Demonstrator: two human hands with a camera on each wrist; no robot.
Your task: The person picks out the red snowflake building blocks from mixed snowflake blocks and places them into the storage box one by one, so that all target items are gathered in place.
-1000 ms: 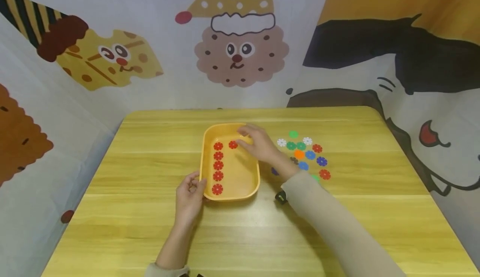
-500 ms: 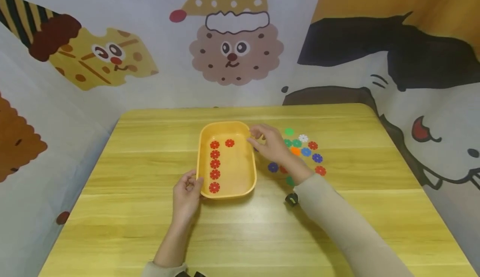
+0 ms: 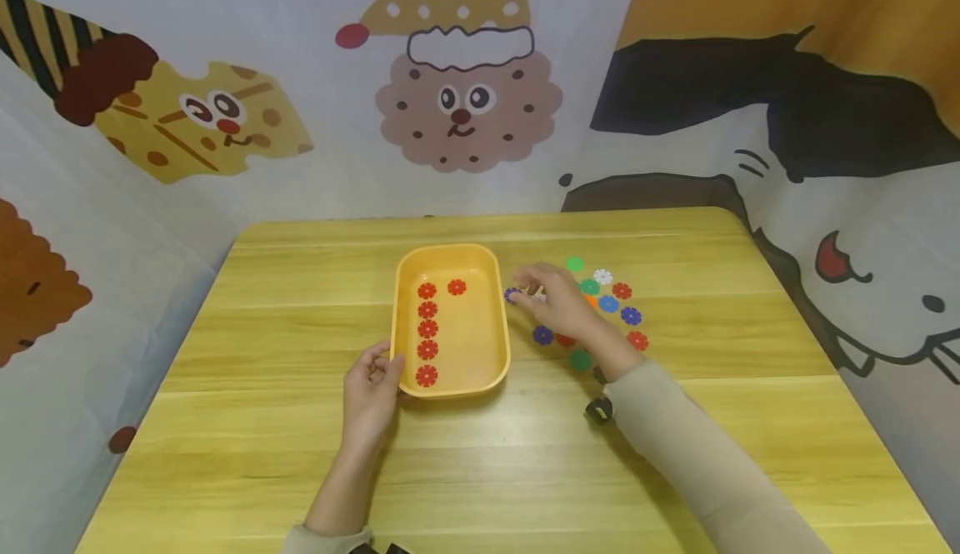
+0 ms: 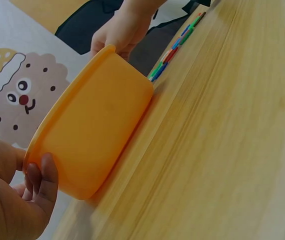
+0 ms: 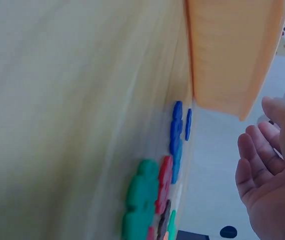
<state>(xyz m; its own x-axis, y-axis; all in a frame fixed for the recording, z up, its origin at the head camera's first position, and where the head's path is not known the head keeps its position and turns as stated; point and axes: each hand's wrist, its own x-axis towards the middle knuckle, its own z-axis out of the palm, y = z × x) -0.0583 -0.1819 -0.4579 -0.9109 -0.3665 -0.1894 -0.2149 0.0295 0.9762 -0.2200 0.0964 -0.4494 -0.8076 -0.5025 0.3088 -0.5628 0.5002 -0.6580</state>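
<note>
**Plastic on polished wood, printed cloth behind**

The yellow wooden table (image 3: 262, 421) shows a straight grain under a smooth, faintly glossy finish. The orange rectangular plastic tray (image 3: 451, 389) is smooth with a soft sheen, its outer wall looking matt in the left wrist view. The small flower-shaped plastic discs (image 3: 427, 329), red in the tray and mixed colours on the table, look hard and smooth. The cartoon-printed cloth backdrop (image 3: 465, 104) is matt. The beige sleeve (image 3: 697, 462) is soft, matt fabric.
</note>
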